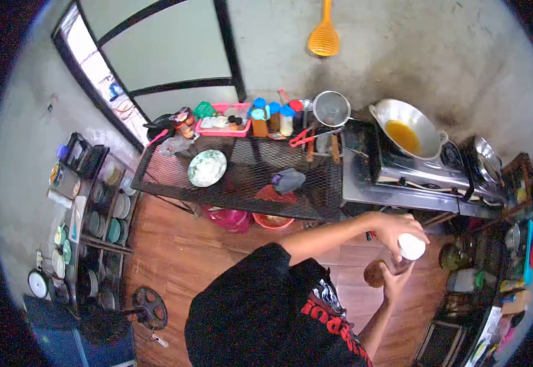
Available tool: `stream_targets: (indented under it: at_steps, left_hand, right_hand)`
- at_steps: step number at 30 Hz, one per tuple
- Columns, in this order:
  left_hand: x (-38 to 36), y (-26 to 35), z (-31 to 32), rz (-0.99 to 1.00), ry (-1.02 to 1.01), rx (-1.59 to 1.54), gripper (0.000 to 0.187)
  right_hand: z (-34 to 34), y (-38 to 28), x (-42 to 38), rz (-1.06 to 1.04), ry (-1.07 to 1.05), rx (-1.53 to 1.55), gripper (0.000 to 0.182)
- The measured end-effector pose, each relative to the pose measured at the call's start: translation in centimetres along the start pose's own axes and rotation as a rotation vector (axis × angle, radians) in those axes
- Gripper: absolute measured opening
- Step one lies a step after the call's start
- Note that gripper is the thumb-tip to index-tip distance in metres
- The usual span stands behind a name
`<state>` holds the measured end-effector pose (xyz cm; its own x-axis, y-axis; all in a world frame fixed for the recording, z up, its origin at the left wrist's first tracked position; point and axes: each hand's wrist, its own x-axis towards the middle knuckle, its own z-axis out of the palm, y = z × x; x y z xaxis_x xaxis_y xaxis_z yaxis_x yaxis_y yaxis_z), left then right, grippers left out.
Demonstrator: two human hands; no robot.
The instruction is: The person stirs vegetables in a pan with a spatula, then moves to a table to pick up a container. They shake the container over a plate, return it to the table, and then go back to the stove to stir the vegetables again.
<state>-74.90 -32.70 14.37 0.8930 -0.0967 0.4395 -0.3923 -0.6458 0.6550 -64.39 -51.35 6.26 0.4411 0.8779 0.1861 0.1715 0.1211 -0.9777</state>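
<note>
The person's left hand (395, 227) is closed over the white lid (411, 246) of a small jar (401, 260), fingers wrapped on the lid from above. The right hand (394, 282) supports the jar from below, with the fingers curled up around its lower body and a brown round item (375, 273) held against the same palm; what this item is cannot be determined. The jar is held in mid-air above the wooden floor (175, 257), in front of the person's chest and just below the edge of the stove stand (395, 196).

A wok (408, 127) containing amber oil rests on the gas stove (422, 166). On the black mesh table (248, 183) lie a green patterned plate (207, 167), a pink tray (220, 125) and a metal strainer (331, 109). An orange skimmer (324, 33) hangs on the wall. A dish rack (89, 214) stands at the left.
</note>
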Motion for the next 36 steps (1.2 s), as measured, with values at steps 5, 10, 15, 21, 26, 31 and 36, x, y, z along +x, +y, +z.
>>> stream_targets:
  at_steps: [5,10,15,21,26,31,36]
  left_hand:
    - [5.4,0.5,2.3,-0.401,0.307,0.313,0.066]
    - [12.9,-4.6,6.9,-0.664,0.466,0.404,0.064]
    - [20.6,-10.8,11.3,-0.71,0.27,0.02,0.066]
    - [29.8,-12.4,10.7,-0.262,-0.049,-0.204,0.078]
    - [36.8,-13.6,13.8,-0.642,0.281,0.29,0.074]
    - [40.2,-18.2,16.1,-0.863,0.839,-0.104,0.044]
    - [40.6,-23.5,20.2,-0.795,1.088,-1.282,0.057]
  right_hand:
    - [-3.7,-2.0,2.6,0.155,0.05,-0.083,0.093]
    - [-10.5,0.1,7.0,0.011,0.297,-0.783,0.093]
    - [-18.5,2.8,8.7,0.136,0.319,-0.899,0.093]
    - [-28.0,4.5,11.1,0.217,0.31,-0.436,0.103]
    - [-34.6,6.3,15.1,0.054,0.303,-0.685,0.102]
    - [-42.1,7.2,18.2,-0.157,0.299,-0.919,0.1]
    - [-45.8,4.4,22.2,-0.307,0.446,-0.313,0.107]
